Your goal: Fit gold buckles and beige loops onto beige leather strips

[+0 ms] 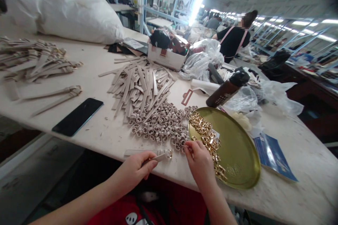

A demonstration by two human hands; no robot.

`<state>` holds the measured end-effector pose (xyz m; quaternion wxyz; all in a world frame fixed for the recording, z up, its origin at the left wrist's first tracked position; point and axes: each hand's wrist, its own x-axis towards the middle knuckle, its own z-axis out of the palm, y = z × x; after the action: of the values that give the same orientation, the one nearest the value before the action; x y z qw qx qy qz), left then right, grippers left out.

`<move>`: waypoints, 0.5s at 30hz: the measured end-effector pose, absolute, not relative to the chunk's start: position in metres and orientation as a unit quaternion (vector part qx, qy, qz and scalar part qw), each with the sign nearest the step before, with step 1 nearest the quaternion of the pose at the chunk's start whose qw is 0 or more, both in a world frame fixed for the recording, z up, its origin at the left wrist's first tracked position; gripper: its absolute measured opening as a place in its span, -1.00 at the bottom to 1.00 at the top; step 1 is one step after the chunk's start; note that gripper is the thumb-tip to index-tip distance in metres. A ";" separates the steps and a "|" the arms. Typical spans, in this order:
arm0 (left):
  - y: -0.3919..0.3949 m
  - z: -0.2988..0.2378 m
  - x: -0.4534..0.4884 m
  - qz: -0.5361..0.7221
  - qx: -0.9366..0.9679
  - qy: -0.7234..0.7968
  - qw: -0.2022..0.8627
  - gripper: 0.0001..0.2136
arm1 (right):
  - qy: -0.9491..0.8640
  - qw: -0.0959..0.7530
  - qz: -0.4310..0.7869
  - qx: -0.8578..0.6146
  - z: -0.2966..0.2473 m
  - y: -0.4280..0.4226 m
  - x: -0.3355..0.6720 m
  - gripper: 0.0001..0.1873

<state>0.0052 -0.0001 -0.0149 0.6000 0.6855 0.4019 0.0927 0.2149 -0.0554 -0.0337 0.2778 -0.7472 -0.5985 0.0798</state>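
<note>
My left hand is closed on a beige strap, pinched between thumb and fingers at the table's front edge. Behind it lies another beige strap; a gold buckle shows at the right end of the two, and I cannot tell which strap it belongs to. My right hand has thumb and fingertips pressed together at the near edge of a heap of small beige loops. Whatever those fingers hold is hidden. Beside this hand, gold buckles lie along the left side of a round gold tray.
Loose strap pieces are heaped behind the loops. At left are a phone and buckled straps. A dark bottle stands behind the tray, a blue booklet right of it. Farther back are a white box and a person.
</note>
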 end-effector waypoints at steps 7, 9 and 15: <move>-0.006 -0.022 0.002 0.110 0.673 0.402 0.611 -0.73 | -0.648 0.075 -0.084 -0.753 -0.046 -0.037 0.220 -0.89; -0.008 -0.023 0.000 0.108 0.676 0.405 0.607 -0.74 | -0.654 0.089 -0.082 -0.746 -0.047 -0.037 0.221 -0.86; -0.006 -0.012 0.005 0.162 0.685 0.409 0.580 -0.73 | -0.582 0.395 0.156 -0.694 -0.027 -0.047 0.205 -0.76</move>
<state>0.0053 -0.0060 -0.0120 0.5803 0.6853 0.4090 0.1624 0.2047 -0.0465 -0.0265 0.3946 -0.6936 -0.5821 0.1563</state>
